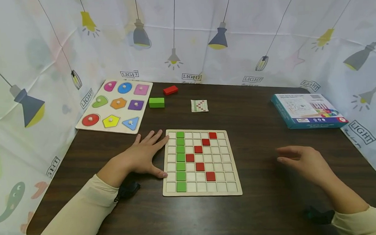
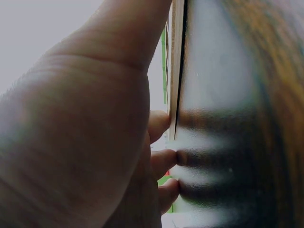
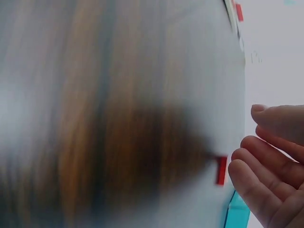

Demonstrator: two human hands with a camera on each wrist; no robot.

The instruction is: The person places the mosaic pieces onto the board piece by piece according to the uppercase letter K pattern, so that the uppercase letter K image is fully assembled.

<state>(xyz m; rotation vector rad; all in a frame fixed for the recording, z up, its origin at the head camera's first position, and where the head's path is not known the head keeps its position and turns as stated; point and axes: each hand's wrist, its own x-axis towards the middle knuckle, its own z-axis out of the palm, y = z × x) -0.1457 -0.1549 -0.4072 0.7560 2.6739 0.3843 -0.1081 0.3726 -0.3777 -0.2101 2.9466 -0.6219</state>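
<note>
A wooden grid board [image 1: 234, 191] lies flat on the dark table, with green tiles [image 1: 180, 157] filling its second column and several red tiles [image 1: 189, 158] on slanting lines to their right. Spread wide, my left hand [image 1: 139, 155] touches the board's left edge with thumb and index finger. In the left wrist view its fingers [image 2: 164, 159] lie along that edge. To the right, apart from the board, my right hand [image 1: 304, 162] is over the table with loosely bent fingers and nothing visible in it. The right wrist view shows a small red piece [image 3: 221, 170] beyond its fingertips.
A shape puzzle board [image 1: 113, 113] with knobbed pieces lies at the back left. Beside it are a green block [image 1: 156, 103] and a red block [image 1: 170, 90]. A small pattern card [image 1: 199, 105] lies behind the grid; a teal-sided box [image 1: 310, 110] is at the back right.
</note>
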